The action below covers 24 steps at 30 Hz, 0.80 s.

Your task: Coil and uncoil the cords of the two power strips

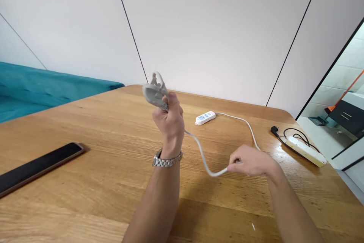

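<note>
My left hand (170,119), with a metal watch (167,159) on its wrist, is raised above the table and closed around a looped bundle of pale cable (155,94). The bundle is slightly blurred. From this hand the white cable (203,155) sags down to my right hand (251,161), which pinches it low over the table. Beyond the right hand the cable curves back to a slim white block (205,118) with light-blue markings, lying on the tabletop. Whether the block is a remote or a small power strip I cannot tell.
The wooden table (113,133) stands against a white panelled wall. A dark phone-like slab (40,167) lies at the left. At the right is a pale power strip (307,150) with a black cord and plug (274,130). A teal sofa (57,87) sits beyond the left edge.
</note>
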Available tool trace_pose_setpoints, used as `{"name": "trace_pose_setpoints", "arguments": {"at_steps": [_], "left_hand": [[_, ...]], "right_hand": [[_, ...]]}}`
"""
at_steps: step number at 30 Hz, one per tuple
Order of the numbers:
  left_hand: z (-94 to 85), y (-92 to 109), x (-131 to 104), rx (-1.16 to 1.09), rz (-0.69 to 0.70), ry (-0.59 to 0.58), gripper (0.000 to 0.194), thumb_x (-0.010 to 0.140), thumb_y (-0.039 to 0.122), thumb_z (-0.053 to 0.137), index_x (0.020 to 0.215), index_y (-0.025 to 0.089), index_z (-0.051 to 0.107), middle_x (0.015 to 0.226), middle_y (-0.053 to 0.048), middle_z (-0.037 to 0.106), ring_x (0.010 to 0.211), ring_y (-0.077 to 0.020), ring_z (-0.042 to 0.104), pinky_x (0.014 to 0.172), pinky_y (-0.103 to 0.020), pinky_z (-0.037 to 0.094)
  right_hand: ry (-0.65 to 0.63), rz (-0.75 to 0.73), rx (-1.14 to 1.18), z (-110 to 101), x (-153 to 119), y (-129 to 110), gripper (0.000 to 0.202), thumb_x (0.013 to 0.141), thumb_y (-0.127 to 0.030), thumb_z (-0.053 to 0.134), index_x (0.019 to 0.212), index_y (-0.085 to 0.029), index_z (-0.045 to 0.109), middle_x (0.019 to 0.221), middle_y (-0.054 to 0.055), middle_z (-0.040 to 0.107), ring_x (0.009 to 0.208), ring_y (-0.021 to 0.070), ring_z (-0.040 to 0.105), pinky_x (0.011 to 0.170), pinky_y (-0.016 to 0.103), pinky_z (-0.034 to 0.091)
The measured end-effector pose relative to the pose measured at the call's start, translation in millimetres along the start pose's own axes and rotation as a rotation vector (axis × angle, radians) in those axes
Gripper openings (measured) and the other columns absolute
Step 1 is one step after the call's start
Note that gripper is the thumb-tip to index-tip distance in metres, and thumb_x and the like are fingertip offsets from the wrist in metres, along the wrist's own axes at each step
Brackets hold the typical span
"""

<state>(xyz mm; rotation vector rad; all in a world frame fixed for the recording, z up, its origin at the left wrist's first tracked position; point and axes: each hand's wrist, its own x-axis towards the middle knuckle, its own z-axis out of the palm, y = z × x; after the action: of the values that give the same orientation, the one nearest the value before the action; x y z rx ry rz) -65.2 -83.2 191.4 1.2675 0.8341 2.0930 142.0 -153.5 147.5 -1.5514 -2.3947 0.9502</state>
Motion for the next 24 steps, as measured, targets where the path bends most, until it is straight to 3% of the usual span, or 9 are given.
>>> {"name": "trace_pose_setpoints", "arguments": {"at_steps": [2, 4, 7, 10, 13, 16, 19, 22, 24], "left_hand": [[-0.2, 14.7, -3.6, -0.074, 0.042, 0.069, 0.052, 0.085, 0.046, 0.061, 0.054, 0.021, 0.027, 0.049, 0.007, 0.019, 0.042, -0.0066, 0.018, 0.041, -0.025, 0.012], [0.1, 26.8, -9.8, -0.144, -0.026, -0.022, 0.055, 0.079, 0.050, 0.066, 0.053, 0.021, 0.027, 0.049, 0.008, 0.018, 0.042, -0.0062, 0.014, 0.040, -0.025, 0.009], [3.2, 34.6, -23.8, -0.156, -0.213, -0.366, 0.057, 0.076, 0.055, 0.068, 0.053, 0.021, 0.029, 0.048, 0.008, 0.019, 0.042, -0.0055, 0.013, 0.039, -0.024, 0.008], [13.3, 28.6, -40.6, -0.095, -0.406, -0.787, 0.055, 0.079, 0.057, 0.063, 0.055, 0.020, 0.030, 0.049, 0.008, 0.020, 0.043, -0.0051, 0.014, 0.039, -0.022, 0.010], [28.8, 13.7, -54.0, -0.100, -0.523, -0.968, 0.052, 0.081, 0.058, 0.061, 0.060, 0.020, 0.030, 0.053, 0.008, 0.021, 0.044, -0.0047, 0.015, 0.039, -0.019, 0.011], [42.3, -4.6, -59.3, -0.126, -0.630, -0.923, 0.055, 0.078, 0.061, 0.061, 0.061, 0.021, 0.027, 0.053, 0.009, 0.019, 0.044, -0.0039, 0.013, 0.038, -0.017, 0.009], [48.6, -22.4, -58.7, -0.115, -0.728, -0.804, 0.060, 0.074, 0.066, 0.061, 0.058, 0.022, 0.025, 0.050, 0.010, 0.017, 0.041, -0.0032, 0.010, 0.037, -0.018, 0.006], [50.0, -33.6, -58.3, -0.104, -0.777, -0.706, 0.060, 0.074, 0.069, 0.060, 0.058, 0.022, 0.028, 0.046, 0.010, 0.018, 0.039, -0.0031, 0.010, 0.036, -0.020, 0.005], [50.1, -34.3, -59.9, -0.147, -0.751, -0.630, 0.058, 0.073, 0.068, 0.062, 0.058, 0.021, 0.032, 0.047, 0.009, 0.021, 0.039, -0.0033, 0.013, 0.036, -0.020, 0.007]], "right_hand": [[0.192, 0.185, -0.124, 4.8, 13.7, 11.9, 0.020, 0.077, -0.025, 0.062, 0.058, -0.020, 0.068, 0.048, 0.000, 0.057, 0.047, 0.0124, 0.049, 0.049, 0.025, 0.030], [0.350, 0.328, -0.154, 6.5, 26.1, 28.2, 0.022, 0.078, -0.024, 0.061, 0.058, -0.020, 0.067, 0.048, 0.003, 0.060, 0.050, 0.0145, 0.053, 0.051, 0.026, 0.032], [0.535, 0.475, -0.016, 3.3, 38.4, 52.8, 0.023, 0.083, -0.026, 0.055, 0.064, -0.020, 0.067, 0.046, 0.002, 0.060, 0.050, 0.0154, 0.056, 0.050, 0.025, 0.033], [0.744, 0.467, 0.277, -3.3, 42.2, 66.8, 0.022, 0.081, -0.031, 0.053, 0.065, -0.019, 0.062, 0.045, -0.001, 0.055, 0.048, 0.0151, 0.059, 0.045, 0.023, 0.030], [0.964, 0.336, 0.675, -9.0, 40.5, 63.1, 0.023, 0.074, -0.040, 0.058, 0.067, -0.019, 0.056, 0.051, -0.004, 0.050, 0.046, 0.0150, 0.061, 0.039, 0.021, 0.026], [1.087, 0.150, 0.918, -9.8, 36.1, 43.1, 0.031, 0.066, -0.048, 0.065, 0.073, -0.018, 0.059, 0.063, -0.003, 0.053, 0.046, 0.0125, 0.060, 0.038, 0.020, 0.027], [1.038, -0.031, 0.927, -3.4, 30.4, 15.9, 0.039, 0.073, -0.054, 0.060, 0.087, -0.018, 0.064, 0.077, 0.001, 0.060, 0.054, 0.0127, 0.062, 0.042, 0.022, 0.038], [0.956, -0.236, 0.684, 9.3, 25.8, -8.5, 0.046, 0.089, -0.057, 0.044, 0.107, -0.020, 0.065, 0.100, 0.008, 0.065, 0.089, 0.0211, 0.066, 0.065, 0.031, 0.054], [0.996, -0.323, 0.428, 19.7, 25.0, -20.2, 0.051, 0.094, -0.058, 0.036, 0.123, -0.023, 0.060, 0.120, 0.011, 0.059, 0.118, 0.0258, 0.054, 0.092, 0.041, 0.050]]}}
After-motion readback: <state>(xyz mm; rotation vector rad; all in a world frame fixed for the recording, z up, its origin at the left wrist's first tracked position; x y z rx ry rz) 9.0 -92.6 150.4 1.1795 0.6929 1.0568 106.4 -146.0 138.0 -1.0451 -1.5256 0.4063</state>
